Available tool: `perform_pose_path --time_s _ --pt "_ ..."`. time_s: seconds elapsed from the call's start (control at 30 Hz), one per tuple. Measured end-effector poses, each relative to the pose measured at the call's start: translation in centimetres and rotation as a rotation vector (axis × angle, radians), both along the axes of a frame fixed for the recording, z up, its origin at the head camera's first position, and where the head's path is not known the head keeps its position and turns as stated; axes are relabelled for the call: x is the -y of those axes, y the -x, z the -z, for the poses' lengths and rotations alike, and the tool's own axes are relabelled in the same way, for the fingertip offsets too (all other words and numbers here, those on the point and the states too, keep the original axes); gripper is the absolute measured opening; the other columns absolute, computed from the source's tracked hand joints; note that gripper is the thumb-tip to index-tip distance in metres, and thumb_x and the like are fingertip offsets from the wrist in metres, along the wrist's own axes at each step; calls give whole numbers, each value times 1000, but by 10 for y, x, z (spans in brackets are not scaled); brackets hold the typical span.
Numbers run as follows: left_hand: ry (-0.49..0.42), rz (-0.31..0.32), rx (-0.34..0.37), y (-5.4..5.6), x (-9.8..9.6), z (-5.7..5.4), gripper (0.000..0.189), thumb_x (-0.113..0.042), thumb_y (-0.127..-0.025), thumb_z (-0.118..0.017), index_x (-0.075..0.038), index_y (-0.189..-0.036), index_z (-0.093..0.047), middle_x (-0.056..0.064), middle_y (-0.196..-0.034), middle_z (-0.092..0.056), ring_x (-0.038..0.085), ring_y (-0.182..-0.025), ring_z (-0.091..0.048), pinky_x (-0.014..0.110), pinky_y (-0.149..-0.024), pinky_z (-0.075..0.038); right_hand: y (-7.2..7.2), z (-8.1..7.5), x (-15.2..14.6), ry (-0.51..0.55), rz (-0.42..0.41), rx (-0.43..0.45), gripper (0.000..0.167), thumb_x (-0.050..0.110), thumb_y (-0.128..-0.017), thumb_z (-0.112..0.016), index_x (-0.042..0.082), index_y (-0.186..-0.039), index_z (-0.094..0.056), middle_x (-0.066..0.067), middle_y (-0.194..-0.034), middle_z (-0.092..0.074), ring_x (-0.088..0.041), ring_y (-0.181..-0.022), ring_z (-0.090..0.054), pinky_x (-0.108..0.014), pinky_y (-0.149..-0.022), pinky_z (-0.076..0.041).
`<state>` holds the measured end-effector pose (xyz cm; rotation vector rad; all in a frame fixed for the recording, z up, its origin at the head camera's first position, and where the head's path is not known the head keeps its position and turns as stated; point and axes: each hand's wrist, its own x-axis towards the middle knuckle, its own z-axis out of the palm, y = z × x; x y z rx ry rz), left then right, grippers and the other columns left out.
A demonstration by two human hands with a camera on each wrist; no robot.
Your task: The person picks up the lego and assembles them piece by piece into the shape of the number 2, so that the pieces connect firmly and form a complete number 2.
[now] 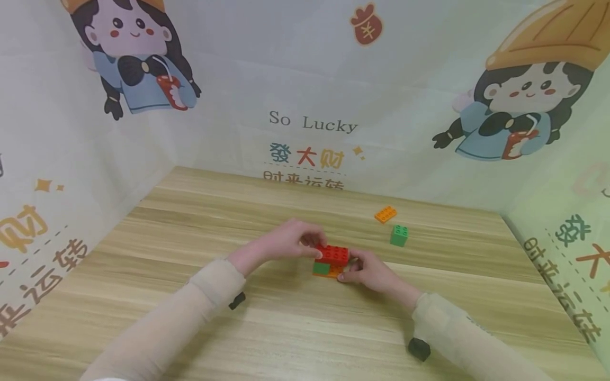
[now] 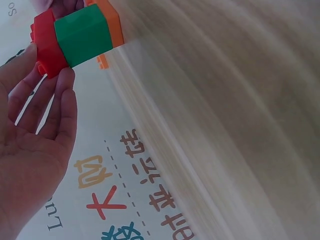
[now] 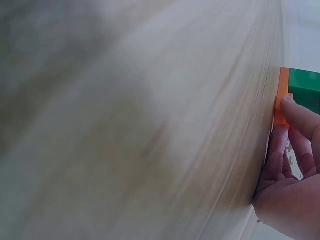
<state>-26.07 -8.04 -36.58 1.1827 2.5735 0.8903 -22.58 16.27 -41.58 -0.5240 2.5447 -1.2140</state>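
One red brick (image 1: pixel 334 256) pinched by left hand (image 1: pixel 290 241), bottom orange plate (image 3: pixel 280 102) by right hand (image 1: pixel 373 271).

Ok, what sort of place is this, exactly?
Probably a screened-off tabletop workspace, though the wider room is out of view: printed sheets wall off the back and both sides of a wood-grain table, with toy bricks on it.

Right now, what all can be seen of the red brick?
The red brick is oblong and plastic-looking, with rows of round studs facing up. It lies roughly level on a green brick, which stands on an orange plate; in the head view, its right part extends past the green brick, above that plate. The left hand pinches its left end. Whether the right hand touches it is unclear.
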Motion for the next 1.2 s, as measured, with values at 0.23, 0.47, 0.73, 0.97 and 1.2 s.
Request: perform_pose_path --time_s 0.23,0.47,0.73,0.97,1.2 --pt "8 -17 -1 -1 0 0 16 -14 -88 -73 -14 -103 -69 0 -100 -74 8 -90 -66 25 -87 -56 0 -1 1 -2 7 8 37 14 -85 -76 7 -119 -65 -2 -81 -60 -14 -67 -49 -20 -58 -40" --pt "40 -39 27 -1 -1 -5 15 -16 -88 -73 -16 -103 -69 -2 -102 -74 8 -91 -66 28 -89 -55 1 -1 2 -3 27 21 37 13 -84 -77 8 -119 -65 -2 -83 -61 -14 -69 -49 -21 -58 -40" --pt "12 -21 25 -1 0 -1 17 -16 -88 -74 -14 -104 -69 1 -103 -75 8 -92 -68 23 -86 -56 -1 -2 1 10 10 13 37 13 -84 -77 5 -118 -65 -5 -88 -63 -13 -68 -49 -20 -58 -41" --pt "-24 -29 51 -1 1 3 17 -15 -88 -73 -13 -105 -69 2 -105 -75 9 -93 -68 24 -88 -56 -1 -4 0 29 -11 23 36 12 -84 -76 3 -117 -65 -8 -87 -63 -13 -68 -48 -21 -58 -40" --pt "-30 -40 58 -1 1 3 16 -15 -89 -73 -14 -104 -69 1 -104 -75 9 -93 -68 25 -89 -56 2 -3 -1 17 -19 29 39 13 -84 -77 4 -120 -64 -7 -88 -66 -11 -69 -51 -21 -61 -43"
